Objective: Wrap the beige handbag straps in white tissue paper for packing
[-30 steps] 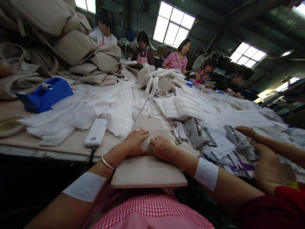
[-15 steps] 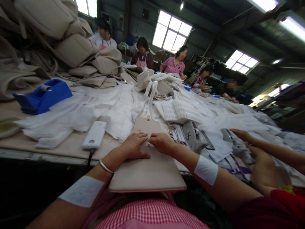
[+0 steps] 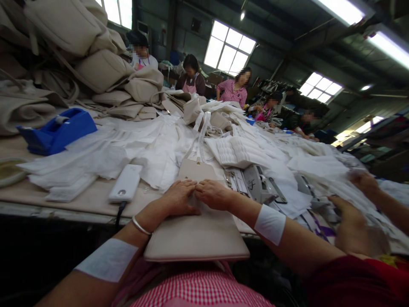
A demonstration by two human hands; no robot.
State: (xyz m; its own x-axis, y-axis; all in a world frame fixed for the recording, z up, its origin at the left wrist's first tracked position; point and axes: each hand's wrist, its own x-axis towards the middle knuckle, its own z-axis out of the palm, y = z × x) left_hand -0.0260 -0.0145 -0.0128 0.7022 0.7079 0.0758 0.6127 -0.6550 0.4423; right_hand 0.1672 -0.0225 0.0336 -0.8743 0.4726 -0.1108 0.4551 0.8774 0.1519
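Observation:
A beige bag (image 3: pixel 198 238) lies flat at the table's front edge, its lower part overhanging toward my apron. Its upper part, with a small gold fitting and a strap running away, points to the back. My left hand (image 3: pixel 180 198) rests on the bag's left side, fingers stretched and thumb apart. Right beside it, my right hand (image 3: pixel 212 195) is closed with its fingertips down on the bag, touching or nearly touching the left fingertips. Whatever those fingers may pinch is hidden.
A white power bank (image 3: pixel 126 184) with a cable and a blue tape dispenser (image 3: pixel 59 131) are at left. Grey metal dispensers (image 3: pixel 257 183) stand at right, near a co-worker's hands (image 3: pixel 364 183). White packing sheets (image 3: pixel 159 145) and beige bags (image 3: pixel 102 70) are heaped behind.
My right hand has moved slightly left and lower onto the bag, covering the small round fitting seen before. A co-worker's hand at right has moved further right.

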